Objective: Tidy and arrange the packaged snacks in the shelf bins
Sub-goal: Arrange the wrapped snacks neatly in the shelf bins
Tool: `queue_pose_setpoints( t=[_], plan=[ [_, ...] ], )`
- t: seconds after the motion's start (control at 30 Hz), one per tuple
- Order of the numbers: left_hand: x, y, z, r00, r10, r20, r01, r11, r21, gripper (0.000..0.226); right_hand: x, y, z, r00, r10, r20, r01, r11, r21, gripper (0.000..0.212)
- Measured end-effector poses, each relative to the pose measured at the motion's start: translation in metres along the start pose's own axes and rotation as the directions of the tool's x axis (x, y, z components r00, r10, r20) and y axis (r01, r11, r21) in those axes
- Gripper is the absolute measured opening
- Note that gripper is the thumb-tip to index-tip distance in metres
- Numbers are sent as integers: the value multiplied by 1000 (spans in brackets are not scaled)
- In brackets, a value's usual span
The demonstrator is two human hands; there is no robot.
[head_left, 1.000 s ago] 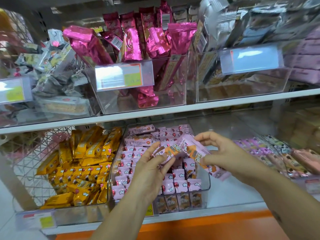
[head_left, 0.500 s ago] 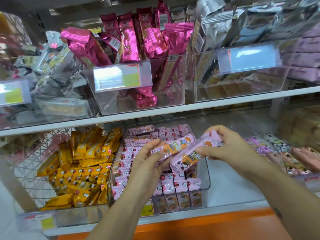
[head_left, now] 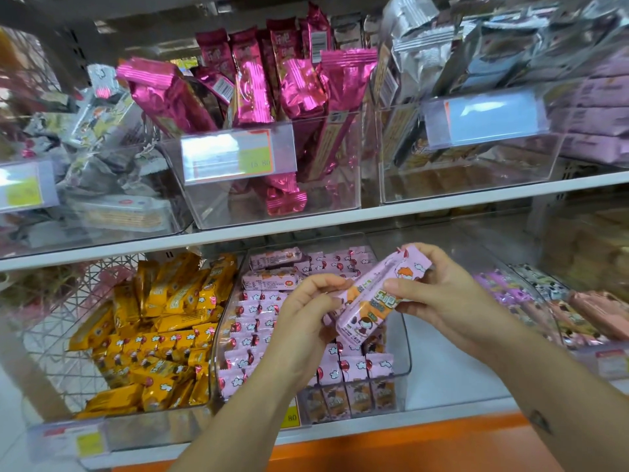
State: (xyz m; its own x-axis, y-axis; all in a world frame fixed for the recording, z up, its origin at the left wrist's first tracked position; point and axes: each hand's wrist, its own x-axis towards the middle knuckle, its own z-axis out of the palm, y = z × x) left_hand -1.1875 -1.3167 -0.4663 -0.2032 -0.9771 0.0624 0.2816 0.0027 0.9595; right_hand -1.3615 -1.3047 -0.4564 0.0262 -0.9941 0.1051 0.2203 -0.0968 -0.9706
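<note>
Head view: left hand (head_left: 303, 316) and right hand (head_left: 449, 301), fingers curled round pink snack packs (head_left: 366, 315), below price tag (head_left: 235, 158) "18.80".

Bright, even light fills the shelves, and the pink snack pack (head_left: 369, 311) is the sharpest and best coloured thing in view, casting only a soft shadow on the rows of packets just below it. Above it, the magenta foil wrappers (head_left: 253, 93) throw hard white glints. The price label (head_left: 235, 155) in front of them is partly washed out by glare. Up and right of the pack, the blue label (head_left: 483, 117) is bleached pale too. Left of the pack the wire basket (head_left: 47, 321) smears into blur, as do the lilac packs (head_left: 592, 107) far up to its right. The white shelf edge (head_left: 442, 202) above the pack tilts and bows with wide-angle distortion.
</note>
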Motion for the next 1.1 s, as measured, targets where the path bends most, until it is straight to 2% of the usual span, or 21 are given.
queue_pose_setpoints(
  t=[0.07, 0.13, 0.2, 0.27, 0.33, 0.4, 0.47, 0.53, 0.7, 0.9, 1.1],
  plan=[
    [3, 1, -2, 1000, 24, -5, -23, 981, 190, 25, 0, -1, -4, 997, -65, -51, 61, 996, -70, 60],
    [8, 0, -8, 996, 91, -17, -74, 891, 449, 24, 0, -2, -9, 981, -157, -113, 128, 966, -225, 59],
    [15, -6, -14, 988, 151, 28, -129, 719, 683, 23, 0, -3, -14, 959, -245, -144, 176, 910, -376, 55],
    [23, -13, -16, 981, 163, 108, -177, 502, 846, 22, -2, -2, -16, 940, -316, -129, 230, 864, -448, 57],
    [31, -20, -16, 974, 131, 185, -216, 282, 935, 26, -3, -1, -14, 920, -383, -87, 284, 800, -528, 59],
    [34, -22, -10, 973, 84, 215, -224, 114, 968, 27, -4, 0, -12, 904, -426, -36, 313, 719, -621, 60],
    [35, -25, -4, 973, 69, 222, -222, -15, 975, 29, -4, 0, -11, 906, -424, 3, 321, 682, -657, 61],
    [36, -26, 1, 971, 69, 227, -219, -103, 970, 28, -4, -1, -11, 914, -404, 38, 328, 682, -654, 61],
    [33, -22, 5, 970, 48, 240, -234, -110, 966, 21, -5, -2, -11, 920, -383, 81, 343, 688, -640, 61],
    [23, -21, 3, 956, 17, 293, -286, -168, 943, 25, -7, -6, -7, 940, -301, 159, 331, 701, -632, 57],
    [16, -24, -11, 939, 45, 342, -337, -94, 937, 23, -6, -7, -12, 963, -192, 186, 268, 661, -701, 59]
  ],
)
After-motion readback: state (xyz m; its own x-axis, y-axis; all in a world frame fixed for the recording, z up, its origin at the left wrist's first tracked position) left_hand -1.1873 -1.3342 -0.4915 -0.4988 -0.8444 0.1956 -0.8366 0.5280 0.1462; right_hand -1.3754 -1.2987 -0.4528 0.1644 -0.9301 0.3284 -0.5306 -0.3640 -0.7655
